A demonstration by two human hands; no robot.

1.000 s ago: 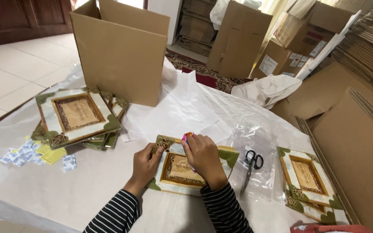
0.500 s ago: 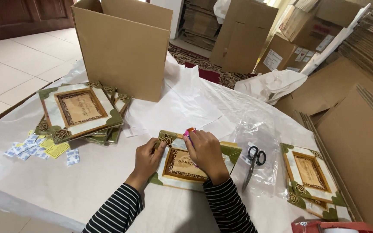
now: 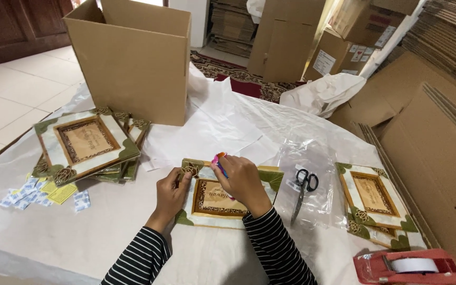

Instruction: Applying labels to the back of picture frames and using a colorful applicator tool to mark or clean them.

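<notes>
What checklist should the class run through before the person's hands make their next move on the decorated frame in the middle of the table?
1. Left hand steadies the decorated frame at its left edge: ok.
2. Right hand grips the pink-capped pen over the frame: ok.
3. Frame lies flat on the white sheet: ok.
4. Scissors lie clear of both hands, on the clear plastic bag to the right: ok.
5. Red tape dispenser sits apart at the near right corner: ok.
6. Pen tip touching the frame: cannot tell, the hand hides it.
</notes>
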